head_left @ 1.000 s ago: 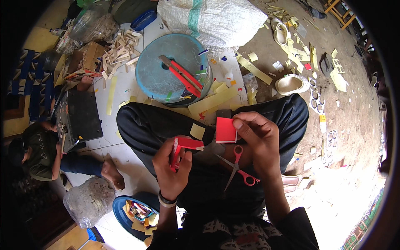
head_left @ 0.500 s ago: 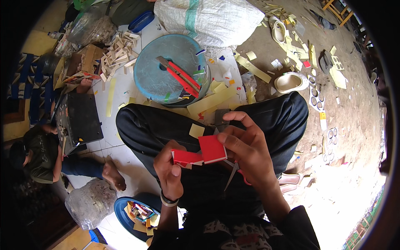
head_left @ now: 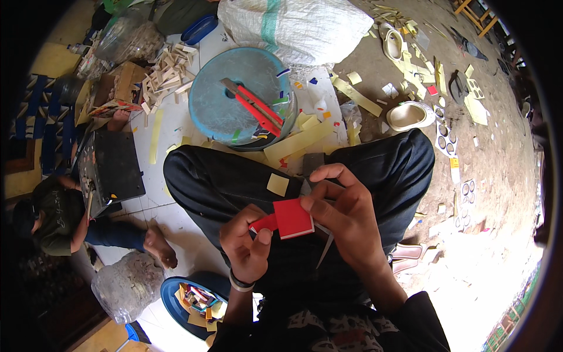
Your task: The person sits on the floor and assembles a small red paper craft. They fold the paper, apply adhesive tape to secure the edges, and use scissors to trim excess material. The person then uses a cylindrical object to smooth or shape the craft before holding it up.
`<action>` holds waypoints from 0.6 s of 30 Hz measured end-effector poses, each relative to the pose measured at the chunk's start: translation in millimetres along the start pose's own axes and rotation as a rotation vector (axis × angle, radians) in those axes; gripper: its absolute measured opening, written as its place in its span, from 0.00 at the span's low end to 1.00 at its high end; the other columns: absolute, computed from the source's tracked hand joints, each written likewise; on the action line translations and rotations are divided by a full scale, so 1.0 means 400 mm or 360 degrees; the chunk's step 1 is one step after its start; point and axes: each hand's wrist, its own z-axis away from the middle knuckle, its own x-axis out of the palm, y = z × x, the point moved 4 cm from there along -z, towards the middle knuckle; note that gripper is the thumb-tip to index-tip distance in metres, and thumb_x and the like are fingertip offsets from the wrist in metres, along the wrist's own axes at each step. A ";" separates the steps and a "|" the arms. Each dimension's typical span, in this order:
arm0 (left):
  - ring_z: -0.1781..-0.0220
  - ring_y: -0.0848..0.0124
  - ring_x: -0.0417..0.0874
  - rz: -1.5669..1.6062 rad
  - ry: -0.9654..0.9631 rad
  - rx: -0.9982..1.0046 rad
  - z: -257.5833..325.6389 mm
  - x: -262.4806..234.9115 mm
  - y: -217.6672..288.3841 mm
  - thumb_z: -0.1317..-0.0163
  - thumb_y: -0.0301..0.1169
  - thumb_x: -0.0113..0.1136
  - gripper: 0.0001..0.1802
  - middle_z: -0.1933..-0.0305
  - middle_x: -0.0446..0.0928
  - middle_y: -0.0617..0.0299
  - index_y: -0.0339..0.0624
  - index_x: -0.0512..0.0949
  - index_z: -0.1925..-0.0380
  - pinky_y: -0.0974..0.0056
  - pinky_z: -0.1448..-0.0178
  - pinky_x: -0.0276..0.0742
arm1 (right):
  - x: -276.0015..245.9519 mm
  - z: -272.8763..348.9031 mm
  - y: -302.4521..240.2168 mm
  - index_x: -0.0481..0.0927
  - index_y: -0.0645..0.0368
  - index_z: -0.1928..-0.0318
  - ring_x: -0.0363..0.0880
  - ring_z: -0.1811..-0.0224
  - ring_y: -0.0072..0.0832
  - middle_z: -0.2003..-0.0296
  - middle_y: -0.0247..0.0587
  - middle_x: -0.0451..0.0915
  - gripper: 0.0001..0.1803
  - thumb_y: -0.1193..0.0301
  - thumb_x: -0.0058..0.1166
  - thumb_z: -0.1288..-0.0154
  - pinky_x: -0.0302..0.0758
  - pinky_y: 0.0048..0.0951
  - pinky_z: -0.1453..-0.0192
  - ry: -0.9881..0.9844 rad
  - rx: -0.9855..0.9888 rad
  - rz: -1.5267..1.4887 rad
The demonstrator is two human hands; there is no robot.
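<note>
My left hand (head_left: 245, 243) is closed, pinching a small red piece (head_left: 264, 223) with a pale edge between thumb and fingers. Between thumb and fingertips, my right hand (head_left: 346, 217) grips a flat red square piece (head_left: 294, 219) with a white lower edge. The square overlaps the right end of the small piece; whether they are joined I cannot tell. A pointed metal scissor blade (head_left: 325, 252) sticks out below my right hand, its handle mostly hidden behind the palm. A pale yellow square (head_left: 277, 185) lies on my dark trouser leg beyond the hands.
Ahead stands a round blue-grey tub (head_left: 220, 88) with a red cutter (head_left: 258, 108) on top. A blue basin (head_left: 176, 293) of scraps is by my left side. Wood pieces (head_left: 170, 73) and a seated person (head_left: 61, 214) are at left; clogs (head_left: 410, 116) lie at right.
The two red pieces have come together: my left hand moved right and the square shifted slightly left and down, now overlapping the small piece. The scissors' red handle has gone out of sight.
</note>
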 end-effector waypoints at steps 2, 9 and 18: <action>0.75 0.72 0.74 0.0042 -0.0020 -0.0036 0.003 0.000 -0.001 0.30 0.37 0.68 0.19 0.75 0.77 0.58 0.30 0.77 0.69 0.67 0.69 0.65 | 0.000 0.001 0.001 0.75 0.62 0.41 0.82 0.63 0.16 0.64 0.35 0.83 0.20 0.83 0.65 0.29 0.76 0.18 0.59 -0.0005 -0.0008 0.0050; 0.76 0.73 0.75 0.0035 -0.0066 0.0016 0.000 0.004 0.006 0.31 0.37 0.68 0.19 0.76 0.75 0.59 0.29 0.76 0.70 0.68 0.69 0.65 | 0.009 0.001 -0.004 0.76 0.61 0.43 0.80 0.64 0.13 0.65 0.33 0.82 0.20 0.85 0.65 0.31 0.71 0.16 0.64 -0.0026 0.0000 0.0101; 0.76 0.73 0.70 0.0114 -0.0036 -0.0076 -0.001 0.010 0.006 0.30 0.40 0.67 0.22 0.77 0.72 0.60 0.30 0.74 0.72 0.67 0.69 0.62 | 0.009 0.003 -0.008 0.74 0.60 0.40 0.76 0.68 0.09 0.66 0.30 0.82 0.22 0.84 0.66 0.30 0.65 0.14 0.69 -0.0055 0.0029 0.0219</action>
